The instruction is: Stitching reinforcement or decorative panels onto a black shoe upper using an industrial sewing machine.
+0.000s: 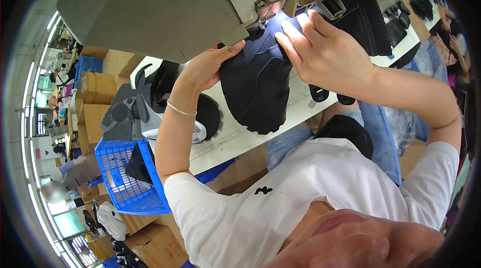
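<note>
While my left hand (207, 66) is gripping the shoe (256, 92), my right hand (328, 53) is pressing it, grasp unclear to me; beyond both, a machine (155, 12) is standing.

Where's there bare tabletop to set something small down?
A narrow bare strip of the white table runs along its front edge, past the end of the dark upper, between the grey and black pieces at left and small black pieces at right. It's crowded beneath the sewing machine, where the left hand and right hand touch the upper.
</note>
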`<state>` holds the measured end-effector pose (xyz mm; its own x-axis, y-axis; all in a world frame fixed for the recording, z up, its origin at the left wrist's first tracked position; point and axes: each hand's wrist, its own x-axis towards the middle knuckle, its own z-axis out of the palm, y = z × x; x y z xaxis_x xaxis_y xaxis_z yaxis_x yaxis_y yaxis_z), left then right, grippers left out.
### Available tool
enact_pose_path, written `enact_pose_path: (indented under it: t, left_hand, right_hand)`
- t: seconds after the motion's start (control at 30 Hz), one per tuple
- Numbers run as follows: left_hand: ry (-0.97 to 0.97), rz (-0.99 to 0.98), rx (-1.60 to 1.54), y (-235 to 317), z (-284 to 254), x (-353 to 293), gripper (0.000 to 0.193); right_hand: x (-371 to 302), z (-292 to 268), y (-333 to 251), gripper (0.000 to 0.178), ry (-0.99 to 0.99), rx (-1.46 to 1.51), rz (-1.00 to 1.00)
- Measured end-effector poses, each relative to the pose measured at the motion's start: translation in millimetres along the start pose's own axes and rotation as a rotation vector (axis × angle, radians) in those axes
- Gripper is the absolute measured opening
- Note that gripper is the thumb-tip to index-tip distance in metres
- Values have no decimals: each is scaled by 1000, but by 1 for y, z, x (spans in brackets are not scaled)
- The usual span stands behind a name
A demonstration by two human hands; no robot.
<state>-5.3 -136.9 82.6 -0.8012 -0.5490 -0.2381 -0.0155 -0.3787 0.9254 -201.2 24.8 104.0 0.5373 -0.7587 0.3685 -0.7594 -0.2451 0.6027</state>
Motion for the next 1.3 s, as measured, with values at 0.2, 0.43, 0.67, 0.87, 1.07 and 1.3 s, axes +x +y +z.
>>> enact_pose_path:
  t: [0.2, 0.43, 0.67, 0.87, 1.07, 1.3]
  left_hand:
    - [32, 12, -9, -2, 1, 3, 24]
    - [75, -23, -66, -7, -2, 7, 24]
    - [142, -1, -114, -11, 1, 4, 24]
    - [134, -17, -164, -16, -5, 8, 24]
    - [94, 27, -176, -19, -12, 16, 25]
    - [80, 1, -218, -23, -19, 16, 24]
  right_hand:
    - [1, 2, -1, 31, 37, -39, -2]
    - [2, 1, -1, 19, 63, -69, -9]
    - [1, -3, 3, 41, -79, -5, 15]
    - [2, -4, 6, 41, -134, 54, -23]
    - [5, -6, 6, 40, -174, 57, -31]
    - [10, 1, 9, 19, -65, 8, -13]
